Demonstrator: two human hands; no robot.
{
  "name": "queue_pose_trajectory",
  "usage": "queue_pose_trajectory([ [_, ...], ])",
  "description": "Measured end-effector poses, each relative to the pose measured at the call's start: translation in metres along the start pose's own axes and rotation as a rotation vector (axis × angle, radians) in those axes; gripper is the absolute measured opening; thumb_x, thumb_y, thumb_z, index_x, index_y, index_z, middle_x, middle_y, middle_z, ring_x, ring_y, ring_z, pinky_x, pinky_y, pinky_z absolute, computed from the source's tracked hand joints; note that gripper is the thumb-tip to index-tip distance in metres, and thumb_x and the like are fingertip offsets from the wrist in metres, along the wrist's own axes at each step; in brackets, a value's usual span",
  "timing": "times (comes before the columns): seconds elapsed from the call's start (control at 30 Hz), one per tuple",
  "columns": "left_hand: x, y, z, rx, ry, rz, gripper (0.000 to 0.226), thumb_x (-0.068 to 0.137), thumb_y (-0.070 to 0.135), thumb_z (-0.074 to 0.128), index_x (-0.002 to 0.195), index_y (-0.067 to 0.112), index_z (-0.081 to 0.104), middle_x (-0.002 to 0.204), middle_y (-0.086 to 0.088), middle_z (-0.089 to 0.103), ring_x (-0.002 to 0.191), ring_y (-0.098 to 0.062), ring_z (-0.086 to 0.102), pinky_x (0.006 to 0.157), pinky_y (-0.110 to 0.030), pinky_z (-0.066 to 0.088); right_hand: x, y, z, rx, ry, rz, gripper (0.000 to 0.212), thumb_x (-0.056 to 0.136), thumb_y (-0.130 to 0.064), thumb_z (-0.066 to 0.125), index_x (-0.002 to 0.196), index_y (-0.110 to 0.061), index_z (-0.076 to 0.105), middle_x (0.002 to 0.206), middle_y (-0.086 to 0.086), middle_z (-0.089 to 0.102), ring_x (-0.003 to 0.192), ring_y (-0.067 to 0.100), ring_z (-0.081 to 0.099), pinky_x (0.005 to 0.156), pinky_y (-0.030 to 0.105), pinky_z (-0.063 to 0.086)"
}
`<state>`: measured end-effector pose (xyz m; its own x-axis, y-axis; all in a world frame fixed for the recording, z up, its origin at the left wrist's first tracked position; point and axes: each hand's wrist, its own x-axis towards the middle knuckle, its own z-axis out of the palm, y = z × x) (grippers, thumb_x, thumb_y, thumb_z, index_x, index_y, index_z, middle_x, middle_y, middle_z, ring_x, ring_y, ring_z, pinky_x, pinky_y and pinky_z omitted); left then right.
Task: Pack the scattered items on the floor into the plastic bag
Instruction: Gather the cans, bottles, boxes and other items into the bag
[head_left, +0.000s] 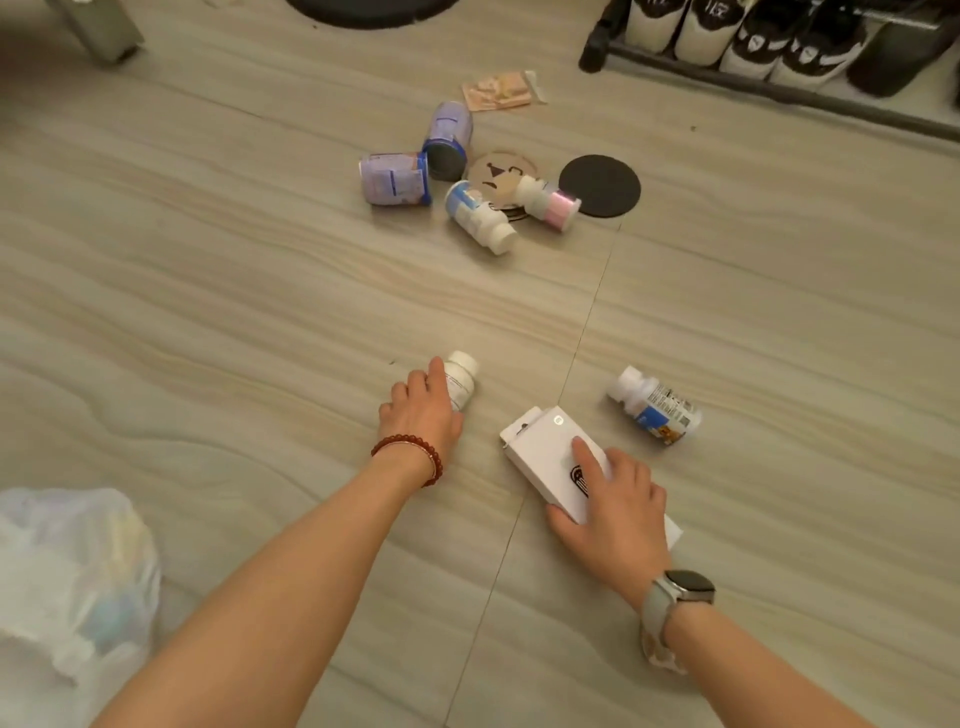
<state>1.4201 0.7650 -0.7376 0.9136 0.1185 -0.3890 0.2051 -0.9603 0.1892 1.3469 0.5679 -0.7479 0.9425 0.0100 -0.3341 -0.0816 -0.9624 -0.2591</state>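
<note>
While we crouch over the pale floor (208, 291), the plastic bag (72, 582) sits crumpled at our far left, well apart from everything else, with faint colours showing through its thin wall. Our left hand (423, 415), a red bead bracelet (410, 454) at its wrist, reaches forward and its fingers (436, 376) curl round a white bottle (460, 382) lying on its side. Beyond it, farther off, lies a cluster: two purple cans (397, 179) on their sides, a blue-labelled bottle (480, 215), a pink bottle (548, 202) resting across a round cardboard coaster (493, 169), and just beside that a black disc (600, 184). A flat snack packet (501, 91) lies behind the cans. Our right hand (618, 514), wearing a watch (685, 587), grasps a white box (545, 452), forefinger straight along its top and thumb hooked at its near edge. To the right lies another white-capped bottle (657, 408), near the box but not touching it. Shoes on a rack (779, 47) line the upper right.
</note>
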Motion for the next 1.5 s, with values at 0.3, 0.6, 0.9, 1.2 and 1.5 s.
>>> queue_pose_trajectory([
  [0.3,-0.083,-0.084,-0.102,-0.283,0.202,0.019,0.073,0.080,0.045,0.045,0.143,0.019,0.016,0.128,-0.008,0.039,0.112,-0.025,0.047,0.086,-0.028,0.038,0.010,-0.115,-0.023,0.536,-0.049,-0.266,0.085,0.064,-0.061,0.036,0.138,-0.019,0.033,0.130,0.006,0.043,0.118,0.023,0.036,0.104,0.038,0.032],
  [0.6,-0.239,-0.229,-0.119,-0.469,0.664,-0.381,0.069,0.073,0.045,0.054,0.134,0.017,0.038,0.125,-0.003,0.051,0.111,-0.015,0.047,0.095,-0.029,0.039,-0.051,-0.248,-0.022,0.786,-0.197,-0.642,0.071,0.073,-0.042,0.051,0.138,-0.023,0.031,0.119,-0.013,0.036,0.112,0.005,0.034,0.094,0.018,0.026],
  [0.9,-0.305,-0.312,-0.039,-0.478,0.618,-0.787,0.054,0.087,0.030,0.055,0.135,0.015,0.036,0.131,-0.014,0.049,0.116,-0.030,0.045,0.095,-0.039,0.036,-0.138,-0.330,-0.032,0.578,-0.336,-1.035,0.075,0.072,-0.061,0.044,0.138,-0.032,0.027,0.128,-0.018,0.035,0.120,-0.002,0.034,0.091,0.002,0.027],
  [1.2,-0.341,-0.374,-0.021,-0.617,0.451,-1.086,0.071,0.084,0.042,0.056,0.141,0.014,0.024,0.144,-0.016,0.036,0.129,-0.035,0.037,0.099,-0.046,0.036,-0.200,-0.416,-0.028,0.479,-0.703,-0.870,0.039,0.089,-0.049,0.043,0.123,-0.030,0.045,0.112,-0.010,0.054,0.104,0.013,0.053,0.088,0.029,0.044],
  [1.5,-0.376,-0.387,-0.035,-0.616,1.071,-1.009,0.027,0.095,0.020,0.043,0.089,-0.003,0.056,0.071,-0.011,0.052,0.069,-0.028,0.045,0.063,-0.028,0.030,-0.225,-0.446,0.061,0.485,-0.894,-0.489,0.029,0.093,-0.024,0.041,0.101,0.000,0.057,0.111,0.021,0.064,0.098,0.034,0.063,0.088,0.045,0.052],
])
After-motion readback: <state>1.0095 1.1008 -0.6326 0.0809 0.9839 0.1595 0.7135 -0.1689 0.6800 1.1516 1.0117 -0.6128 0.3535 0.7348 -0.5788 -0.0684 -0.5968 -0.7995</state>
